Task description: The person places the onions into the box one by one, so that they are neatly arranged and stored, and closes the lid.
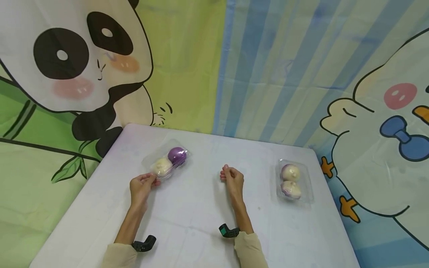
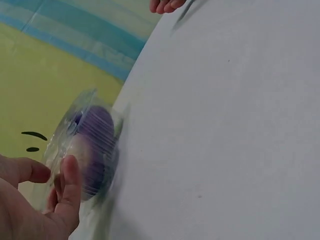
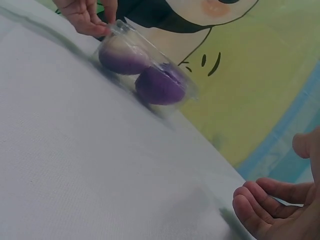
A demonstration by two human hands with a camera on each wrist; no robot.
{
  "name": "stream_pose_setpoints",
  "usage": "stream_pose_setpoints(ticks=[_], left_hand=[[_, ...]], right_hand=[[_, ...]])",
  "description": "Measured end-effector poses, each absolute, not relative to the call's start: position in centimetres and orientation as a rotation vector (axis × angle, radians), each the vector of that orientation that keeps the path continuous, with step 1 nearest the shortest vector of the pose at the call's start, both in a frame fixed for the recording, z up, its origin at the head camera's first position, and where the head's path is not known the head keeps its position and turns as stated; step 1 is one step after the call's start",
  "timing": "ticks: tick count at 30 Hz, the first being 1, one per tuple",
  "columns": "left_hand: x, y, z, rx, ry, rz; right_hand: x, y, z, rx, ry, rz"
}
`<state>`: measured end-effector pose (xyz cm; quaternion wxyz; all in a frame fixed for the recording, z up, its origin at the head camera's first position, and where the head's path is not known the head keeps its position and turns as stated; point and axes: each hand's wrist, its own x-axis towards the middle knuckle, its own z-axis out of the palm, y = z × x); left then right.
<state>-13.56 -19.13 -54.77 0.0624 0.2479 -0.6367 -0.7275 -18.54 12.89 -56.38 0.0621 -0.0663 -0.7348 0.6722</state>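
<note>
My left hand (image 1: 142, 186) pinches the near left corner of a clear plastic box (image 1: 147, 159) between thumb and fingers. Inside the box are two round bun-like pieces, a cream one (image 1: 162, 167) at the near end and a purple one (image 1: 177, 156) at the far end. From the right wrist, the cream piece (image 3: 124, 54) shows a purple underside, and the box hangs tilted close over the table with a shadow beneath. My right hand (image 1: 233, 182), fingers loosely bent and holding nothing, hovers above the middle of the table.
A second clear plastic box (image 1: 305, 188) with two cream-and-purple round pieces (image 1: 291, 172) lies at the right of the white table (image 1: 207, 223). Behind the table hangs a printed cloth (image 1: 187, 67) with a panda and a chick. A black device (image 1: 145, 244) sits at each wrist.
</note>
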Motion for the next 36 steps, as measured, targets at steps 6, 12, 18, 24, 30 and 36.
stream_pose_setpoints(ticks=[6,12,18,24,30,36], left_hand=[[-12.9,-17.7,-55.2,0.780,-1.676,-2.186],[-12.8,-16.7,-55.3,0.695,-1.469,-2.211],[-12.5,-17.2,-55.6,0.709,-1.454,-2.217],[-12.8,-18.2,-55.9,0.744,-1.437,-2.267],[-12.7,-19.0,-55.6,0.746,-1.490,-2.286],[-11.4,-19.9,-55.1,0.811,-1.944,-2.126]], right_hand=[[-18.6,13.0,-56.5,-0.219,-2.216,2.045],[-18.6,13.0,-56.6,-0.219,-2.206,2.049],[-18.8,13.0,-56.9,-0.232,-2.215,2.031],[-18.7,13.3,-56.9,-0.240,-2.200,2.030],[-18.6,13.4,-56.9,-0.232,-2.203,2.036],[-18.8,13.6,-56.7,-0.170,-2.243,2.004]])
